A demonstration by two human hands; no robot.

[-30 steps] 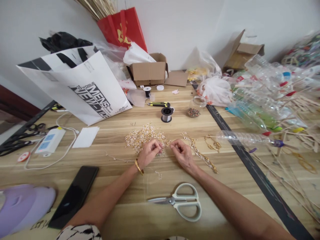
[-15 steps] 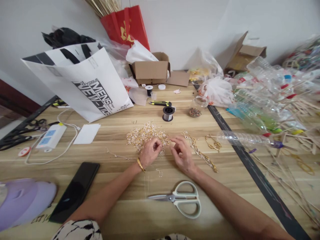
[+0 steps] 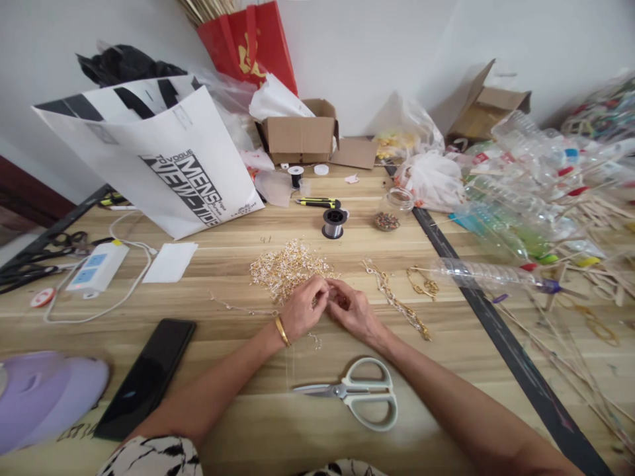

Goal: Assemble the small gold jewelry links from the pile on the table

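Observation:
My left hand point(image 3: 303, 309), with a gold bangle point(image 3: 282, 332) at the wrist, is closed in a pinch at the near edge of a pile of small gold and clear beads point(image 3: 282, 264). My right hand point(image 3: 356, 312) is closed too, its fingertips meeting those of the left. What they pinch is too small to make out. A faint clear thread point(image 3: 292, 367) runs down below my left wrist, beside a short bit of beaded strand point(image 3: 314, 341). Left of my hands lies a thin beaded strand point(image 3: 238, 307); to the right, a gold beaded chain point(image 3: 397, 301).
Scissors point(image 3: 357, 391) lie in front of me, a black phone point(image 3: 146, 377) to the left. Beyond the beads stand a wire spool point(image 3: 333, 223), a utility knife point(image 3: 318, 202) and a jar point(image 3: 389, 215). A white paper bag point(image 3: 163, 158) stands back left; plastic bottles point(image 3: 506, 218) crowd the right.
My right hand has moved left and its spread fingers have closed, so the fingertips of both hands now meet. The view has shifted slightly.

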